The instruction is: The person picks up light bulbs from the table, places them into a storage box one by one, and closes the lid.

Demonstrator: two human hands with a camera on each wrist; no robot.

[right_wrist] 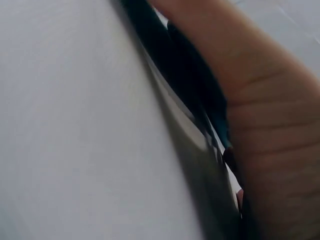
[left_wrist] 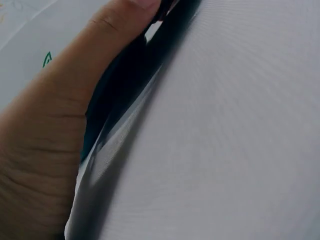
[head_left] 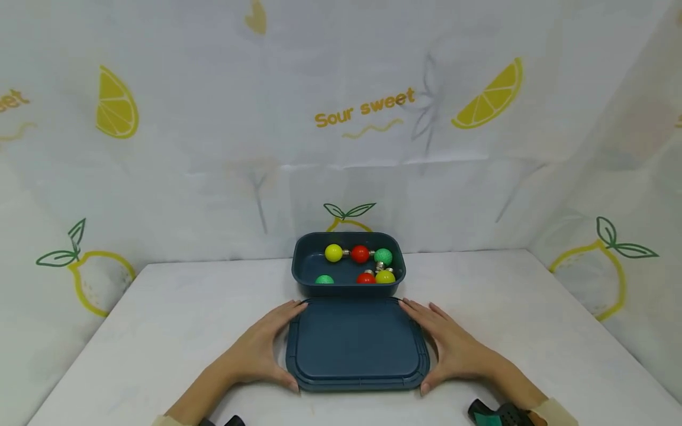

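Note:
A dark blue rectangular lid lies on the white table, raised panel upward. My left hand holds its left end, the thumb by the near corner and the fingers by the far corner. At the opposite end my right hand spans the lid the same way. In the left wrist view the left thumb lies along the dark edge; the right wrist view shows the right thumb against its edge. Directly behind the lid stands an uncovered dark blue box.
Inside the box are several small coloured bulbs with metal screw bases, among them a yellow bulb, a red bulb and a green bulb. A white curtain with lemon prints hangs behind the table.

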